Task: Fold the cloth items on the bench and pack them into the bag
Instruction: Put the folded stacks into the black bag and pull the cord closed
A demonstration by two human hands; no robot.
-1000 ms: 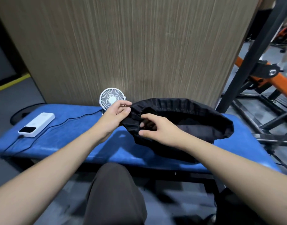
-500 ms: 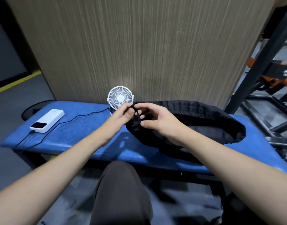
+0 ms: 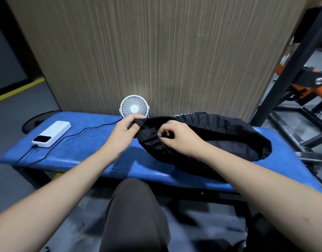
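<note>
left hand [image 3: 124, 132] pinched gathered rim of black bag [image 3: 220, 137]; right hand [image 3: 178, 138] curled on same rim just beside it | bag lay on blue bench [image 3: 87, 148], stretching right of both hands | behind left hand: one white fan [image 3: 134, 108] | far left: one power bank [image 3: 52, 133], one black cable [image 3: 78, 132]

Looks like gym. Long blue padded bench [image 3: 80, 153] across middle, on dark metal legs. At 2 o'clock, black metal frame [image 3: 291, 59] with orange machine part [image 3: 320, 91], like workout gear. Grey floor [image 3: 25, 104] with yellow line [image 3: 18, 90] at 10 o'clock. Wood-look wall panel [image 3: 156, 51] stands behind bench at 12 o'clock.
</note>
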